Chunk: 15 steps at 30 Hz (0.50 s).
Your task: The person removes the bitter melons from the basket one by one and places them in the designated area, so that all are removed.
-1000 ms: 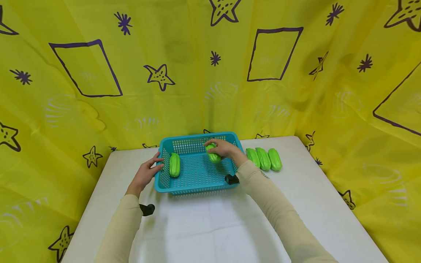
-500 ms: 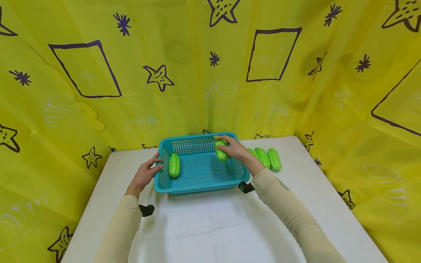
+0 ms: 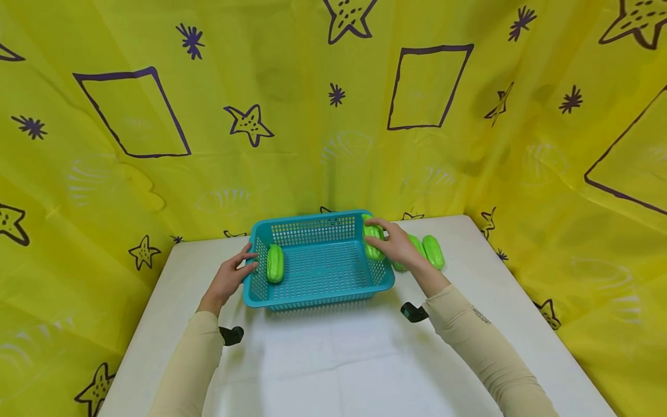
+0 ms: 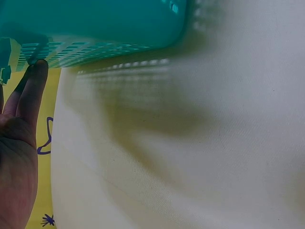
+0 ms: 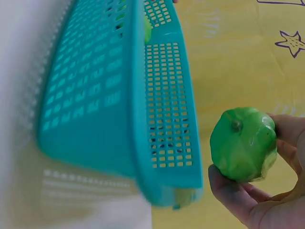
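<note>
A turquoise perforated basket (image 3: 318,301) stands on the white table. My left hand (image 3: 229,279) rests at its left end, fingers nearly straight against the side, as the left wrist view also shows. My right hand (image 3: 398,244) holds a green ribbed gourd (image 3: 373,243) between thumb and fingers, over the basket's right end. In the right wrist view the round stem end of this gourd (image 5: 240,143) shows above the rim. Another green gourd (image 3: 275,264) lies inside the basket along its left wall.
Just right of the basket, several similar gourds (image 3: 433,252) lie side by side on the table (image 3: 312,359), partly hidden by my right hand. A yellow patterned curtain (image 3: 302,162) rises behind the table and at both sides. Black wrist cameras (image 3: 414,312) stick out below the sleeves.
My right hand has carried the gourd rightward, from above the middle right of the basket to its right end wall. The left hand stays at the basket's left end.
</note>
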Each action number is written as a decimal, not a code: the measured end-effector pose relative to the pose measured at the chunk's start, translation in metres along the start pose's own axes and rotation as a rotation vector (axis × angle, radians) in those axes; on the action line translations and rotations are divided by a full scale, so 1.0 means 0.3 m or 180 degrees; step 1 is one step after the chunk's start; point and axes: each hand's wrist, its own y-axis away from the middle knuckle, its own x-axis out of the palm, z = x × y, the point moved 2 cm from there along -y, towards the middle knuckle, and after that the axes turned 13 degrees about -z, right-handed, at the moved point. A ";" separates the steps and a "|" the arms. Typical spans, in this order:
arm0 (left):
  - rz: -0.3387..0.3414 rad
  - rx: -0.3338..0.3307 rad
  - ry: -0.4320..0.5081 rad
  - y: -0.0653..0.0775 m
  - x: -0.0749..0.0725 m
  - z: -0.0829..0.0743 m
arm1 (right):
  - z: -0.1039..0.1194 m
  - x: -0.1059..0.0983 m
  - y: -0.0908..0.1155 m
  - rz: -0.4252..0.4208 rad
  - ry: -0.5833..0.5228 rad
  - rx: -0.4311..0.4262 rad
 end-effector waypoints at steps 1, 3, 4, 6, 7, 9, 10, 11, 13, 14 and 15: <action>-0.0002 0.0001 0.0000 0.000 -0.001 0.001 | -0.003 -0.008 0.007 -0.0027 0.0014 -0.0045; -0.0009 -0.0005 0.0001 -0.001 -0.002 0.003 | -0.014 -0.024 0.021 -0.0086 0.0022 -0.0103; -0.0012 -0.0010 0.0000 -0.001 -0.002 0.005 | -0.022 -0.032 0.028 -0.0120 0.0006 -0.0113; -0.0006 -0.0012 -0.0004 -0.003 -0.002 0.008 | -0.040 -0.047 0.042 -0.0165 -0.0014 -0.0125; -0.0004 -0.0012 -0.0006 -0.003 -0.002 0.009 | -0.049 -0.056 0.049 -0.0175 -0.0049 -0.0116; -0.0003 -0.0012 -0.0007 -0.003 -0.001 0.009 | -0.065 -0.073 0.065 -0.0185 -0.0076 -0.0073; -0.0001 -0.0011 -0.0005 -0.002 0.000 0.008 | -0.071 -0.083 0.073 -0.0174 -0.0088 -0.0046; -0.0001 -0.0004 -0.0004 -0.002 0.000 0.007 | -0.076 -0.093 0.082 -0.0160 -0.0080 -0.0010; -0.0007 0.0007 0.0001 0.000 0.001 0.004 | -0.088 -0.115 0.099 -0.0140 -0.0079 0.0099; -0.0007 0.0014 0.0002 0.000 0.001 0.003 | -0.093 -0.127 0.109 -0.0137 -0.0045 0.0158; -0.0008 0.0021 0.0002 0.000 0.000 0.002 | -0.099 -0.138 0.118 -0.0137 -0.0022 0.0201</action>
